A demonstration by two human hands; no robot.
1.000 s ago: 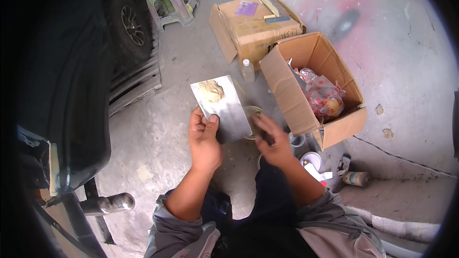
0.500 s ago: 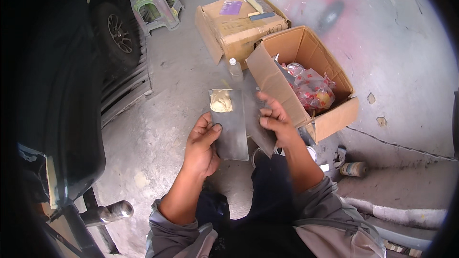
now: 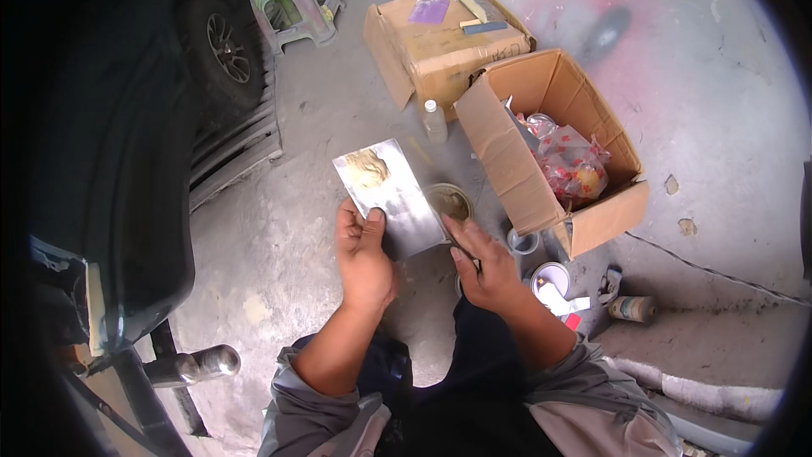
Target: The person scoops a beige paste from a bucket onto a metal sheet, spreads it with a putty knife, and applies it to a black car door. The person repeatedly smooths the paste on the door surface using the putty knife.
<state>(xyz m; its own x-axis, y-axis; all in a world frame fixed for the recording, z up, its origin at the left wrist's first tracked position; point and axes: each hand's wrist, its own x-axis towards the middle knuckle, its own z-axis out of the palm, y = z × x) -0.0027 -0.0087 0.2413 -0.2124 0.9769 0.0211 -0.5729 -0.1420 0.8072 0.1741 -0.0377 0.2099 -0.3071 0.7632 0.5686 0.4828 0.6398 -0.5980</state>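
Observation:
My left hand (image 3: 365,267) grips a flat metal plate (image 3: 402,207) by its lower left edge, thumb on top. Pale beige putty (image 3: 367,169) is spread over the plate's far left corner. My right hand (image 3: 489,267) is closed beside the plate's right edge, palm turned inward. Between its thumb and fingers shows the thin dark edge of a flat scraper (image 3: 461,250), seen almost edge-on and mostly hidden. Just beyond the plate, a round open tin (image 3: 468,196) stands on the floor, partly covered by the plate and right hand.
An open cardboard box (image 3: 507,173) with plastic wrapping stands right of a closed box (image 3: 406,46). A clear bottle (image 3: 435,123) is nearby. A stool (image 3: 292,0) and a dark vehicle (image 3: 135,161) are left. A white lid (image 3: 551,278) and cup (image 3: 523,242) lie right.
The plate has tilted leftward and now catches bright light; the putty on it looks flatter. My right hand has moved down, turning its scraper edge-on. The view has shifted slightly.

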